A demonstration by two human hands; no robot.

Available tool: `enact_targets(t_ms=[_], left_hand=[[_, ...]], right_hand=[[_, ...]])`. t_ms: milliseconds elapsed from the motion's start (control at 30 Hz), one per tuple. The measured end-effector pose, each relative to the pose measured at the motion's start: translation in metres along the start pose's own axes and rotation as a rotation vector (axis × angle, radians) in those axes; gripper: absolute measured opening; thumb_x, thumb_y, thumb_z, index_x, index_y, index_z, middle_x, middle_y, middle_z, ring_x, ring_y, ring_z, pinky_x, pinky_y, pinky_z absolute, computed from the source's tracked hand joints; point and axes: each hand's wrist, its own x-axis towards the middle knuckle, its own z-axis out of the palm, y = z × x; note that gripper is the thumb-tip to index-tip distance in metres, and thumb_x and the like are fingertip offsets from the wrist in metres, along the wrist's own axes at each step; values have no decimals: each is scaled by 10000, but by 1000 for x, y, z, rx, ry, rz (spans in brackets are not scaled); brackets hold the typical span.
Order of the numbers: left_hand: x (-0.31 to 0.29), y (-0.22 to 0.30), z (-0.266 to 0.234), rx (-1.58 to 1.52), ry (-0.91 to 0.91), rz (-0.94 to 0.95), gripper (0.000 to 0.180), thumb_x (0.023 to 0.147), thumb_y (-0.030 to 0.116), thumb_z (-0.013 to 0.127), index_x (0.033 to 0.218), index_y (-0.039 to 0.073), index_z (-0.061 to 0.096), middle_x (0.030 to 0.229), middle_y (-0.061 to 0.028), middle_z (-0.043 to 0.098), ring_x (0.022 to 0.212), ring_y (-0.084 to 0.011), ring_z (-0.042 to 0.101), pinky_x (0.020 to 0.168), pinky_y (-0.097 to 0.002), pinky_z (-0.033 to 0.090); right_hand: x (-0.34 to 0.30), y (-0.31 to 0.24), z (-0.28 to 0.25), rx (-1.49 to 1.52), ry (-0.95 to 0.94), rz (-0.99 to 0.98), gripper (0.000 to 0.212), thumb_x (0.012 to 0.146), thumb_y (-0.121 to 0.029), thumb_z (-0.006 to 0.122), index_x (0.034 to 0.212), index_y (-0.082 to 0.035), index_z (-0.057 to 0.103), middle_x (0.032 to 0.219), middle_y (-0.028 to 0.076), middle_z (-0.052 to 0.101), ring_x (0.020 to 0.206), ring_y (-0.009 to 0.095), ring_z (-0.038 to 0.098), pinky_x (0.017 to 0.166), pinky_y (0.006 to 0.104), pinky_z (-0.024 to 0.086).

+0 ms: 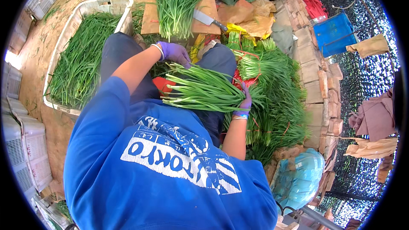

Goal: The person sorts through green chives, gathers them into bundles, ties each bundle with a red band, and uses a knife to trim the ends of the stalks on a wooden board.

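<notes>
A loose bunch of green chives (204, 88) lies across my lap, its pale stalk ends to the left and its leaves to the right. My right hand (244, 101), in a purple glove, is closed round the leafy end. At the bunch's far edge is my left hand (175, 54), also gloved; its fingers are bent and pressed together by the stalks, and what they pinch is too small to make out. Ahead, a wooden board (149, 19) bears another pile of chives (177, 10) and a cleaver (206, 18) with a dark handle.
A white crate (123, 6) of loose chives stands at my left. Tied chive bundles (272, 98) are heaped at my right, beside a brick edge (313, 81). A blue bin (334, 35) and a light-blue plastic bag (300, 176) sit farther right. White baskets (34, 149) line the left.
</notes>
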Motion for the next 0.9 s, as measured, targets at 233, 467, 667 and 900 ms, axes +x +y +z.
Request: enact_targets(t_ms=[233, 467, 667, 900], left_hand=[[-25, -77, -40, 684, -158, -90, 252, 725, 278, 638, 886, 88, 670, 832, -54, 655, 726, -175, 604, 652, -284, 471], [-54, -33, -40, 770, 252, -164, 675, 665, 379, 665, 1249, 147, 418, 1044, -135, 584, 939, -280, 569, 800, -353, 441], [-10, -1, 12, 479, 345, 420, 699, 694, 330, 679, 1293, 158, 363, 1060, -143, 569, 957, -284, 553, 829, -336, 426], [-12, -20, 6, 378, 462, 122, 251, 718, 247, 628, 907, 82, 635, 815, -106, 624, 771, -237, 601, 706, -314, 461]], right_hand=[[4, -3, -17, -7, -70, 23, 300, 833, -213, 455, 1025, -17, 577, 901, 143, 622, 813, 284, 604, 733, 402, 496], [-24, -5, 10, -28, 62, 33, 336, 822, -200, 452, 1080, -8, 549, 965, 175, 594, 863, 304, 589, 769, 423, 488], [4, -3, -18, -26, -6, 42, 326, 843, -209, 413, 1096, -50, 545, 1011, 169, 585, 909, 312, 567, 806, 444, 461], [-8, -8, -8, -54, -9, 35, 341, 822, -213, 446, 1098, -38, 546, 1030, 164, 584, 917, 305, 570, 807, 425, 466]])
